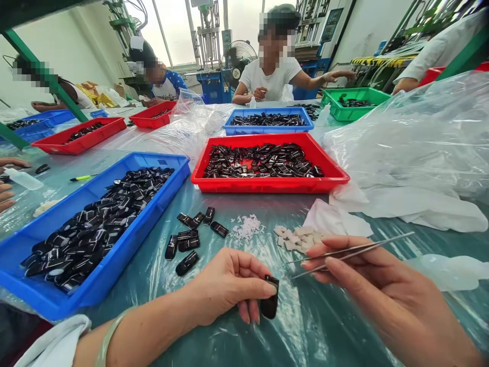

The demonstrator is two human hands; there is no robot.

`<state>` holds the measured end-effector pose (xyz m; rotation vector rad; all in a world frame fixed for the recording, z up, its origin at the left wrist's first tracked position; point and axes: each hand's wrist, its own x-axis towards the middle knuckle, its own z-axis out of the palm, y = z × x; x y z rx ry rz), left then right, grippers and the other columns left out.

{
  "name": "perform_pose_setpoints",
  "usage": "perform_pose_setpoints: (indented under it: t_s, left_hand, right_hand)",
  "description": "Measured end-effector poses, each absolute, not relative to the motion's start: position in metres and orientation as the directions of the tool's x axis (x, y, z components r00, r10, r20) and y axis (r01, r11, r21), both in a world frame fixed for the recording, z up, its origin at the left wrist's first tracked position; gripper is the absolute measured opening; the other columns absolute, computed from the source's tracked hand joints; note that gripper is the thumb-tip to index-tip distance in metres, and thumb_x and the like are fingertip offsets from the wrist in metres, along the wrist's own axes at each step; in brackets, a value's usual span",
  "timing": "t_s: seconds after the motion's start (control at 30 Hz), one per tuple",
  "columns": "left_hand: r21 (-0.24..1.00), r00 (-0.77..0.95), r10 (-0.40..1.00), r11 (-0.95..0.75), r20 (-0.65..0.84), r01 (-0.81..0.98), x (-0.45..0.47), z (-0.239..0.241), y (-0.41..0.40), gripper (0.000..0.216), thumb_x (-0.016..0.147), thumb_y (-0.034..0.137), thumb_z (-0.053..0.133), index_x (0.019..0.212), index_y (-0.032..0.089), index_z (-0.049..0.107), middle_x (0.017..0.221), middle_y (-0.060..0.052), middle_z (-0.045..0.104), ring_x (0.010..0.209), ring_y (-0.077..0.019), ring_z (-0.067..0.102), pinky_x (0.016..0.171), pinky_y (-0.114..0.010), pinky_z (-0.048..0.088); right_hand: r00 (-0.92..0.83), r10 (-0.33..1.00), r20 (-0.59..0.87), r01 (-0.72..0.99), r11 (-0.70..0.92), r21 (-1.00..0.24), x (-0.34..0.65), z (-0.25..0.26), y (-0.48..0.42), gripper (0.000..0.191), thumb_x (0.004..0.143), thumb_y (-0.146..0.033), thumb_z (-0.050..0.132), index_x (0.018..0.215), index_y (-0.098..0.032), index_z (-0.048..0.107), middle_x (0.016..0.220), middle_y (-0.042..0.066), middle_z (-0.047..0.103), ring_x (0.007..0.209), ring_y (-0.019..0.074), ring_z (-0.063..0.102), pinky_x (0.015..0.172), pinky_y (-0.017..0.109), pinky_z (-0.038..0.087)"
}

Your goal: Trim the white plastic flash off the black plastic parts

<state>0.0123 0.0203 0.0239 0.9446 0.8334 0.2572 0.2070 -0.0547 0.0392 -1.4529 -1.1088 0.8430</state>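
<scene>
Pinched between the thumb and fingers of my left hand is a small glossy black plastic part, held upright just above the table. My right hand grips a pair of metal tweezers, their two tips apart and pointing left toward the black part without touching it. Several similar black parts lie loose beyond my left hand. A little heap of white scraps sits in front of me, and beside it is a pile of small beige pieces near my right fingers.
A blue tray full of black parts stands at the left, and a red tray of them lies ahead. Clear plastic sheeting and a translucent bottle are at the right. Co-workers sit across the table; another person's hand shows at far left.
</scene>
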Motion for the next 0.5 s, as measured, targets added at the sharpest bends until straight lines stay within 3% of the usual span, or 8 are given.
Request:
perform_pose_setpoints:
  t_s: [0.13,0.27,0.5]
  left_hand:
    - [0.799,0.68,0.524,0.58,-0.513,0.156,0.0118,0.0239,0.0194,0.023,0.061,0.023,0.074,0.077,0.009,0.065,0.052,-0.001,0.061,0.038,-0.0074,0.053,0.034,-0.013,0.04]
    - [0.804,0.704,0.502,0.57,-0.502,0.167,0.0107,0.0233,0.0183,0.024,0.059,0.023,0.076,0.078,0.009,0.068,0.055,-0.002,0.063,0.04,-0.0062,0.053,0.035,-0.013,0.041]
    - [0.79,0.726,0.447,0.575,-0.522,0.213,0.0107,0.0247,0.0184,0.025,0.058,0.024,0.076,0.079,0.01,0.071,0.055,-0.002,0.063,0.041,-0.0053,0.052,0.037,-0.013,0.041]
  right_hand:
    - [0.314,0.949,0.012,0.07,-0.011,-0.998,0.2086,0.035,-0.0532,0.026,0.064,-0.03,0.076,0.086,-0.026,0.063,0.084,0.003,0.071,0.072,0.0158,0.069,0.066,0.016,0.055]
    - [0.271,0.963,-0.015,-0.007,-0.013,-1.0,0.2074,0.032,-0.0548,0.02,0.07,-0.032,0.072,0.087,-0.028,0.062,0.087,0.001,0.07,0.073,0.014,0.069,0.068,0.016,0.055]
    - [0.181,0.983,-0.004,0.019,-0.007,-1.0,0.2045,0.033,-0.0617,0.014,0.077,-0.028,0.066,0.089,-0.028,0.06,0.089,0.0,0.069,0.075,0.0132,0.069,0.068,0.016,0.054]
